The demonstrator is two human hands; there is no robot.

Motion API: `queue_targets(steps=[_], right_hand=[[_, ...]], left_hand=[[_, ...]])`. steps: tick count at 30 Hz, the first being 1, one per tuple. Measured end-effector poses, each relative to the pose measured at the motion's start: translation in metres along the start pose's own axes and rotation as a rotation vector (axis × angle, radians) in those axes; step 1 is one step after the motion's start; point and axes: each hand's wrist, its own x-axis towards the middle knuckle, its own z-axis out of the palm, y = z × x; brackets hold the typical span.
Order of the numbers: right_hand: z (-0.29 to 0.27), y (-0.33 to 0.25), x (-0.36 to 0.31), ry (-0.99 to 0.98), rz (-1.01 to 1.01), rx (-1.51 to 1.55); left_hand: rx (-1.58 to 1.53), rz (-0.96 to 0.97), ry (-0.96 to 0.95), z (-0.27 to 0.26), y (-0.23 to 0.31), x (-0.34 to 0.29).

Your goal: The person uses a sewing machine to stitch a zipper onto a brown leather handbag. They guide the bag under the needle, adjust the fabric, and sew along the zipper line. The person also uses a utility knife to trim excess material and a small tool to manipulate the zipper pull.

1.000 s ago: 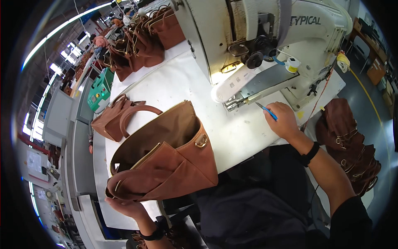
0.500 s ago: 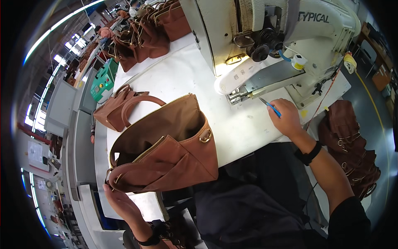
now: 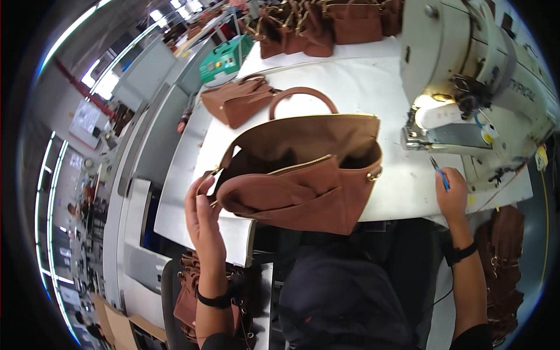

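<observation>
One open brown bag (image 3: 326,207) sits at the near edge of one white table (image 3: 399,189), with its mouth up. It has two handles: one standing as an arch (image 3: 310,90) on the far side, one flopped over (image 3: 251,195) the near side. One gold ring (image 3: 374,174) shows at its right end. The left hand (image 3: 207,227) grasps the bag's left end, fingers and thumb closed at the zip's end. The right hand (image 3: 452,195) clasps one blue-handled pointed tool (image 3: 444,179), well apart from the bag and just beside one sewing machine (image 3: 513,87). Each wrist wears one black band, two in all. Behind the bag are one smaller brown bag (image 3: 236,102) and one green box (image 3: 224,63). More brown bags (image 3: 357,26) stand in a row at the back, too crowded to count.
</observation>
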Motion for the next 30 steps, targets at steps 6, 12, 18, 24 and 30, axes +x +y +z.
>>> queue_targets(steps=[6,12,18,24,30], right_hand=[[0.001,0.000,-0.001,-0.046,0.062,-0.007],[-0.004,-0.005,0.004,-0.070,0.053,-0.016],[0.002,-0.007,0.001,-0.031,0.031,-0.018],[-0.011,-0.001,-0.004,-0.048,0.086,-0.015],[0.000,-0.006,0.006,-0.012,-0.041,-0.027]], left_hand=[[0.049,0.000,-0.117,-0.008,0.001,-0.004],[0.219,0.085,-0.212,-0.002,-0.008,-0.007],[0.140,-0.073,-0.178,-0.020,0.002,-0.009],[0.217,-0.047,-0.222,-0.018,0.004,-0.009],[0.416,0.082,-0.186,-0.031,0.012,-0.005]])
